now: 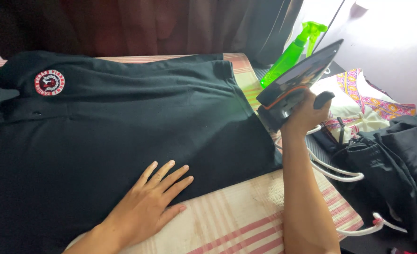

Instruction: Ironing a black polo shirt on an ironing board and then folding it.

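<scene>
A dark polo shirt [124,122] with a round red and white badge [49,83] lies spread flat on a pink and cream striped cloth [236,216]. My left hand [154,195] rests palm down on the shirt's lower hem, fingers apart. My right hand [305,113] grips the handle of a dark clothes iron [297,80], lifted and tilted with its soleplate facing up, just past the shirt's right edge. A white cord [335,171] runs from the iron down the right side.
A green spray bottle [291,54] stands behind the iron. To the right lie a patterned cream and pink cloth [363,101] and a pile of dark clothes [396,160]. Dark curtains [171,26] hang at the back.
</scene>
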